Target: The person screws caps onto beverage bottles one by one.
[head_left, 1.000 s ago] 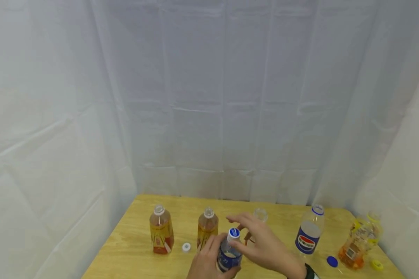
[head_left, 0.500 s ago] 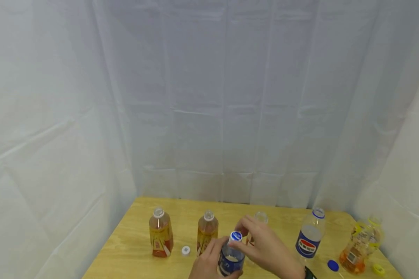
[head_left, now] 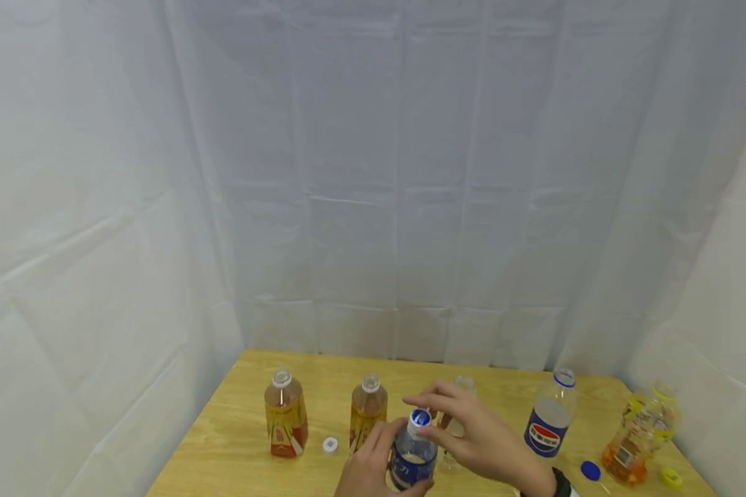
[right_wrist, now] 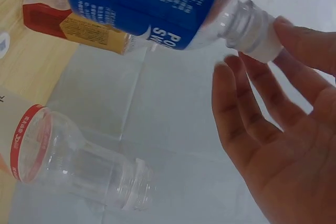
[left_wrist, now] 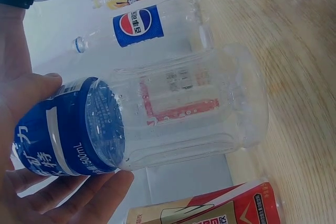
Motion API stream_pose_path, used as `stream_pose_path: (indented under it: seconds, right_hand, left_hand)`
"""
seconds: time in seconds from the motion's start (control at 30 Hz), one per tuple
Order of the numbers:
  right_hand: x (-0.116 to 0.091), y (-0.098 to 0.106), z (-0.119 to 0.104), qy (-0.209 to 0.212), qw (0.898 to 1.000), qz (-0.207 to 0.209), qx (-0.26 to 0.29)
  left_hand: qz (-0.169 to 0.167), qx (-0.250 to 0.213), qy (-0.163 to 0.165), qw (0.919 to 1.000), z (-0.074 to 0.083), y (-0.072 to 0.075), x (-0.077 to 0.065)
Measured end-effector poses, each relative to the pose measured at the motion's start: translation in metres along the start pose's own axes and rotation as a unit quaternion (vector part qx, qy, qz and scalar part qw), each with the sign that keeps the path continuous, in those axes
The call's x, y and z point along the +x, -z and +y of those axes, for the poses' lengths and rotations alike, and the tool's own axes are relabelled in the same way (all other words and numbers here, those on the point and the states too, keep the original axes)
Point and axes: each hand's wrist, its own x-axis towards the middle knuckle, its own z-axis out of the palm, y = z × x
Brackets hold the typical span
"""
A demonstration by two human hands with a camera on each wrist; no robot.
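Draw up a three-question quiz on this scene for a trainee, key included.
1. Which hand is wrapped around the body of the blue-labelled bottle?
2. In the head view, the leftmost loose cap is: A) yellow B) white C) blue
3. True or false: the bottle with the red, white and blue logo is capped.

Key:
1. The left hand.
2. B.
3. False; it stands uncapped.

Looks like glossy, clear plastic on the held bottle [right_wrist: 214, 27], smooth on its label [right_wrist: 149, 3]. Shows wood grain across the surface [head_left: 230, 431].
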Motion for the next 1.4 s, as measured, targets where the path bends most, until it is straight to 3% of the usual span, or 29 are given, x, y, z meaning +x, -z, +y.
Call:
stream_pose_path:
  seconds: [0.13,0.23,0.3,0.4,0.5,0.67,0.8,0.93,1.07,1.2,1.3,1.4]
  right_hand:
    - [0.004,-0.010,-0.003,-0.066,0.994,0.042,-0.074]
    - [0.005,-0.012,-0.004,-0.097,0.988,0.048,-0.108]
    - [0.003,-0.008,-0.004,-0.089,0.992,0.033,-0.084]
    - [-0.002,0.002,-0.001,-0.049,0.999,-0.012,-0.004]
    - [-0.005,0.011,0.002,-0.012,0.996,-0.064,0.067]
    - [-0.005,0.009,0.005,0.010,0.994,-0.077,0.080]
    - [-0.004,0.002,0.004,0.005,0.999,-0.029,0.043]
    - [-0.002,-0.006,-0.001,-0.032,0.999,0.023,-0.023]
    - [-0.001,-0.013,-0.007,-0.066,0.990,0.057,-0.107]
    - [0.000,-0.018,-0.009,-0.070,0.980,0.077,-0.168]
    - [-0.001,-0.014,-0.006,-0.044,0.990,0.058,-0.118]
    - [-0.003,-0.003,-0.001,0.000,1.000,0.006,-0.012]
  left_hand:
    - [-0.013,0.003,0.013,0.9998,0.003,0.000,0.000]
    - [-0.020,0.007,0.023,0.9995,0.005,0.001,-0.001]
    - [-0.020,0.006,0.022,0.9996,0.005,0.001,-0.001]
    - [-0.016,-0.002,0.011,0.9998,0.005,0.001,-0.002]
    - [-0.014,-0.011,0.005,0.9998,0.005,0.002,-0.003]
    - [-0.021,-0.008,0.012,0.9997,0.004,0.004,-0.003]
    - [-0.033,-0.020,0.026,0.9989,0.006,0.005,-0.002]
    - [-0.036,-0.021,0.034,0.9986,0.008,0.005,-0.003]
    - [-0.041,-0.019,0.044,0.9980,0.009,0.004,-0.003]
    - [-0.041,0.005,0.046,0.9981,0.010,0.003,-0.002]
    - [-0.037,-0.003,0.033,0.9988,0.007,0.004,-0.001]
    - [-0.062,-0.069,0.021,0.9955,0.002,0.006,0.000]
